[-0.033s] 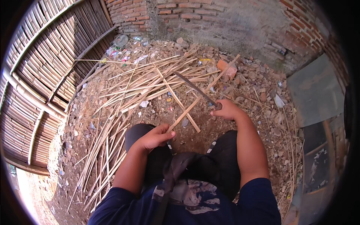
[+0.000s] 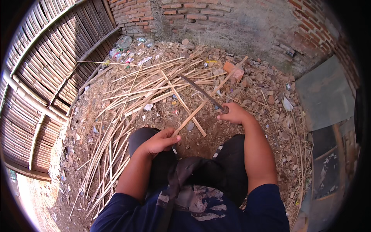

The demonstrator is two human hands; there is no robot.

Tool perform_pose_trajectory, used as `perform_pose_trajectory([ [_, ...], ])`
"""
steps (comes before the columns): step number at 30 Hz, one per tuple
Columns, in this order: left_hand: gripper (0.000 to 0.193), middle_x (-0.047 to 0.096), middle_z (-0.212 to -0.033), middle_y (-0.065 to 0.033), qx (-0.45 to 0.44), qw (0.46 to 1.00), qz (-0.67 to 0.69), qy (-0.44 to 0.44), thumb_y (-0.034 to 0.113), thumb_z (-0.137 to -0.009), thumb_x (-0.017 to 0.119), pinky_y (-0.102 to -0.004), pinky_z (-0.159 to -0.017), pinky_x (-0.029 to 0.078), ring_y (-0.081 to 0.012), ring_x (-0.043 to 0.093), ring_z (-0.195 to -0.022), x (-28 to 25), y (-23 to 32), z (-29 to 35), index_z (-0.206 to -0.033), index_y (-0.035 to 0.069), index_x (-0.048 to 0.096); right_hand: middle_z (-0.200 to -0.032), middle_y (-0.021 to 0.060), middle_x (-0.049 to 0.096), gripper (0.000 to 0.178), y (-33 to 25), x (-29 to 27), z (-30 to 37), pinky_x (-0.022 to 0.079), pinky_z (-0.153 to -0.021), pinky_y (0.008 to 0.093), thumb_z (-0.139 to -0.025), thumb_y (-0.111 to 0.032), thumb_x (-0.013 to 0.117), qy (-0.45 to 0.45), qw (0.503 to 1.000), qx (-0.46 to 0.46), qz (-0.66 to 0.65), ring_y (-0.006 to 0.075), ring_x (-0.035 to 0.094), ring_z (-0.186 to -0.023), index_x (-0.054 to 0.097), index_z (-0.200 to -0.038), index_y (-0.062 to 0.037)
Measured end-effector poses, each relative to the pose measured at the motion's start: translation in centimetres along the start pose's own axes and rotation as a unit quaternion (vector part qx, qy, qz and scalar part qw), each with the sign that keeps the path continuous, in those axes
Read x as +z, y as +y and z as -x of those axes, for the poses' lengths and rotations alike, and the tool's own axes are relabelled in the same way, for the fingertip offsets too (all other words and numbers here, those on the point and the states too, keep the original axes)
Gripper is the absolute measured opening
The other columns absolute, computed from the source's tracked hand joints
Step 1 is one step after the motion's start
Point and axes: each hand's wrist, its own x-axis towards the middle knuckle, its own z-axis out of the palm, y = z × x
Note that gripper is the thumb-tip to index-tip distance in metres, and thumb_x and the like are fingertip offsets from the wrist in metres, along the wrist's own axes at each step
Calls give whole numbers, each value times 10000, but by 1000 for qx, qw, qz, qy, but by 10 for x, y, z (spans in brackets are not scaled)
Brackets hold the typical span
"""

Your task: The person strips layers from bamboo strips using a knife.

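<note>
My left hand is closed round the near end of a flat bamboo strip. The strip slants away to the right, its far end by a broken brick. In my right hand is the handle of a long, dark, slightly curved knife, whose blade points away to the left. Blade and strip cross in the view just ahead of my right hand; whether they touch I cannot tell. Another bamboo strip lies on the ground, passing behind the held one.
Beyond my hands lies a loose pile of split bamboo strips, with more strips to my left. Rubble and litter cover the ground. A bamboo wall stands left, a brick wall ahead, and grey panels lean at the right.
</note>
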Motion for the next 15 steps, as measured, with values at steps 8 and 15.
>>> perform_pose_trajectory([
  [8,298,412,-690,78,1,1000,4,-6,383,-966,667,-222,-501,248,-42,340,-567,0,-2,0,-961,111,545,-904,125,704,480,-6,22,2,517,-666,379,-762,-355,821,-85,991,-84,55,217,674,-748,682,-1093,-37],
  [15,268,392,-686,75,0,1000,16,7,344,-981,654,-229,-516,249,-59,323,-561,1,-4,0,-927,108,538,-902,108,703,546,22,3,-5,516,-650,353,-783,-345,821,22,996,44,-72,186,650,-670,661,-1174,0],
])
